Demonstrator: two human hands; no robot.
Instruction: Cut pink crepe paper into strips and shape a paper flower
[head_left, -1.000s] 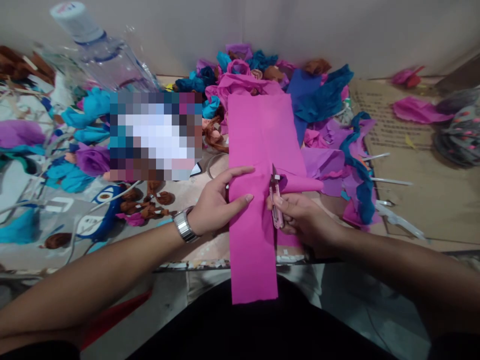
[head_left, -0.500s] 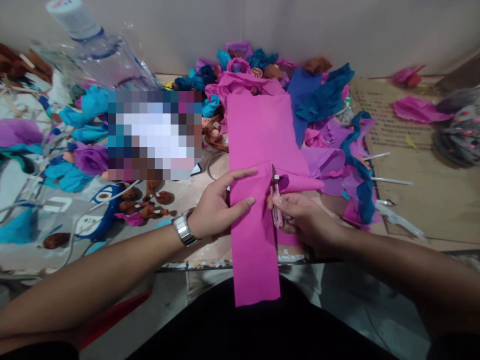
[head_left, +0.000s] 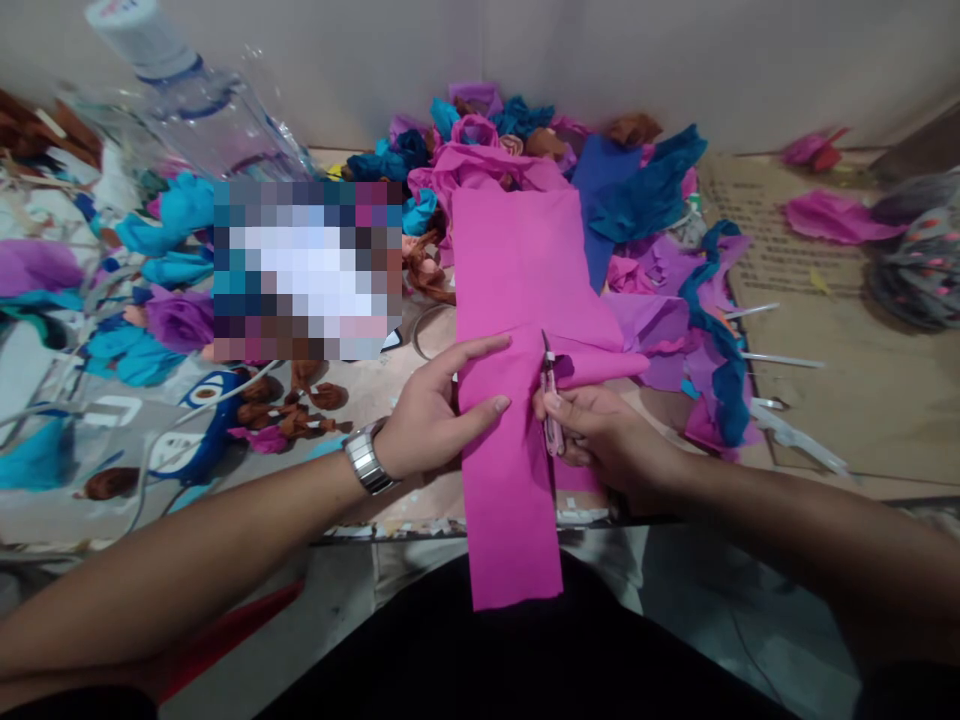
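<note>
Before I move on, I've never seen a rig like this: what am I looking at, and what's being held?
There's no machine here: a person works bare-handed, filmed by one head-worn camera looking forward and down. The left hand lies spread on a magenta crepe-paper sheet, whose near end hangs past the edge of the worktable. The right hand holds what look like pink-handled snips at the paper. To the left are a purple paper rose and a white-capped bottle; at right, brown cardboard. A pixelated patch hides something left of the sheet.
</note>
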